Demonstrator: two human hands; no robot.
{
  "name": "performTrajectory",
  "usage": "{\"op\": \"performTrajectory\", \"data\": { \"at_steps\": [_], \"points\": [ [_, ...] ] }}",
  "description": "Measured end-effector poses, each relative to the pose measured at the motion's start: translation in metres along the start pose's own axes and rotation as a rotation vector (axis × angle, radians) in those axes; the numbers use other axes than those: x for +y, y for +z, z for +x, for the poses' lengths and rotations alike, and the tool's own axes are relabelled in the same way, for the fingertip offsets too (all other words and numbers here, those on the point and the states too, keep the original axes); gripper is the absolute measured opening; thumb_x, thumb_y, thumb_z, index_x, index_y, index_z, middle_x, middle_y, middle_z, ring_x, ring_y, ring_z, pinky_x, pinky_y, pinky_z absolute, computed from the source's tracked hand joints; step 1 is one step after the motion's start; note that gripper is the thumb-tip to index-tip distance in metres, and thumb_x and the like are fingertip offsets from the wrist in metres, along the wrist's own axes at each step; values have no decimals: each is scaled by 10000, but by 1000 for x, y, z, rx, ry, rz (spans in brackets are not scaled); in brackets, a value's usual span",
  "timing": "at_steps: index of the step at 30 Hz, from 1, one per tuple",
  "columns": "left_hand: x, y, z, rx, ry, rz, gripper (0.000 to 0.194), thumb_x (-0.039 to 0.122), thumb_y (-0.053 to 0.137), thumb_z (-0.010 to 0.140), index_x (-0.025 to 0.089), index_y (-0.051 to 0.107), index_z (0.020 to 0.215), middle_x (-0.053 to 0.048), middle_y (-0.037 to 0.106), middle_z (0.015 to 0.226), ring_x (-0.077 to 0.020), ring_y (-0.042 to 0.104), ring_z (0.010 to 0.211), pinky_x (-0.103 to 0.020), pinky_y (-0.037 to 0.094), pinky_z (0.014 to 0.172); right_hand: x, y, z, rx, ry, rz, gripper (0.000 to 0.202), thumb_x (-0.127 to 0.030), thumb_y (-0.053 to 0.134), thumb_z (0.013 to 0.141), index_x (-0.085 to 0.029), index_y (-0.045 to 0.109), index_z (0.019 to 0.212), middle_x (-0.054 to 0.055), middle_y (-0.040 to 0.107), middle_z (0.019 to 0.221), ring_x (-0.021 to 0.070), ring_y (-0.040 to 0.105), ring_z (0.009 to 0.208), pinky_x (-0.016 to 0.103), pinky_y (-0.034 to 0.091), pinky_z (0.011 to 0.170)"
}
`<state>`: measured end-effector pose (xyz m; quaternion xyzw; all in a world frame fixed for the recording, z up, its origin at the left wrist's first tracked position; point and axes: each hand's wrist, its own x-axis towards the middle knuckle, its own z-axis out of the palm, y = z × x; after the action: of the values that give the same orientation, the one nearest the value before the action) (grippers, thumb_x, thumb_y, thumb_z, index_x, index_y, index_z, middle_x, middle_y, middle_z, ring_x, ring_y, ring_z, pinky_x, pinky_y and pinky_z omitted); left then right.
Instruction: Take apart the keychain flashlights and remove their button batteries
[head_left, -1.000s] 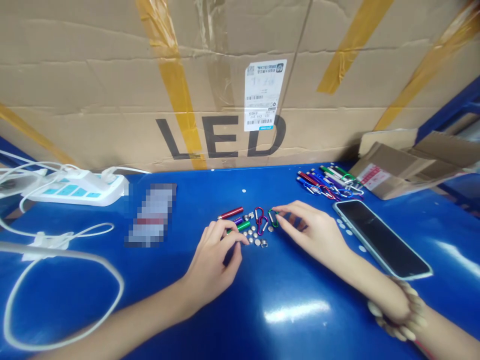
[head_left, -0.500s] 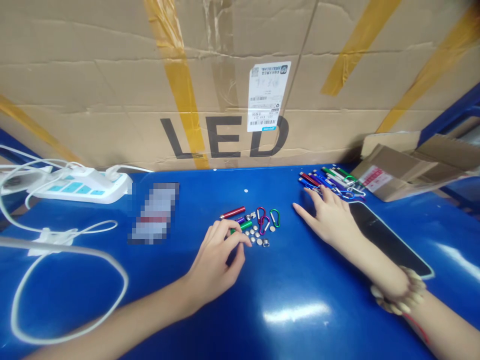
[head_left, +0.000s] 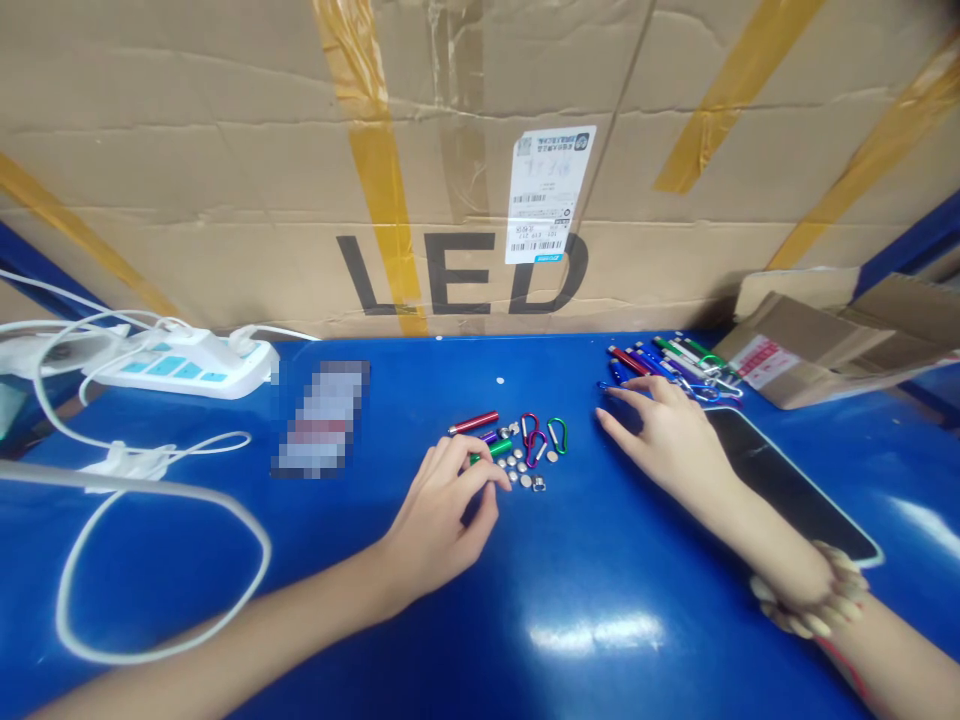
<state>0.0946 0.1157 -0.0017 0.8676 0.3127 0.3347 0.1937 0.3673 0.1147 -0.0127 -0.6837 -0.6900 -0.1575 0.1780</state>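
Two hands: one left hand [head_left: 450, 495], one right hand [head_left: 667, 440]. Three loose tubes: one red tube [head_left: 474, 423], one purple tube [head_left: 489, 438], one green tube [head_left: 495, 450]. Three loose carabiners: one red carabiner [head_left: 529, 416], one purple carabiner [head_left: 531, 462], one green carabiner [head_left: 565, 433]. At least six silver discs [head_left: 526, 481]. One heap [head_left: 686, 365] of at least five more tubes, overlapping too much for an exact count. One phone [head_left: 787, 475], one pixelated item [head_left: 322, 420], one power strip [head_left: 195, 370], one beaded bracelet [head_left: 846, 585]. Two boxes: one large box [head_left: 247, 200], one small box [head_left: 795, 340]. Two labels: one white label [head_left: 551, 195], one red-and-white label [head_left: 765, 360].
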Motion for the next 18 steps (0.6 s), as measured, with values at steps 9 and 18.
{"op": "performTrajectory", "data": {
  "at_steps": [9, 18],
  "points": [
    [1, -1, 0, 6, 9, -14, 195, 62, 444, 840, 187, 592, 859, -47, 552, 917, -178, 524, 847, -331, 432, 768, -15, -17, 2, 136, -99, 195, 223, -210, 473, 879, -201, 691, 829, 35, 686, 891, 187, 649, 766, 288, 505, 565],
    [1, -2, 0, -16, -14, -40, 192, 99, 453, 853, 196, 550, 988, -59, 600, 968, -206, 538, 938, -358, 431, 831, -48, -42, -5, 377, 44, 687, 94, -255, 611, 849, -251, 682, 910, 42, 667, 890, 180, 636, 729, 333, 569, 607]
  ]
}}
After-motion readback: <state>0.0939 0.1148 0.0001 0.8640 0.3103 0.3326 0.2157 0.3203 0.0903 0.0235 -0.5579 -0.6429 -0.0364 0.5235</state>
